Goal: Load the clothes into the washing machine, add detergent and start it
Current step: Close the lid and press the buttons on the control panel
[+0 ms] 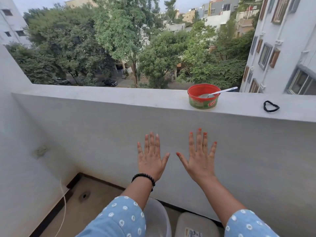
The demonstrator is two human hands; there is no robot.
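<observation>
I stand on a balcony facing its grey parapet wall (102, 127). My left hand (151, 159) and my right hand (200, 157) are held out side by side in front of the wall, backs up, fingers straight and spread, holding nothing. A red-rimmed green tub (203, 97) with a metal spoon (222, 91) in it stands on the parapet ledge, up and to the right of my hands. At the bottom edge, between my sleeves, a grey rounded top (193, 224) with a label shows; I cannot tell what it is. No clothes are in view.
A black hair tie (271, 106) lies on the ledge at the right. A translucent round container (157, 218) sits below my left arm. A white cord (64, 207) runs down the left wall beside a floor drain (84, 196). Trees and buildings lie beyond the ledge.
</observation>
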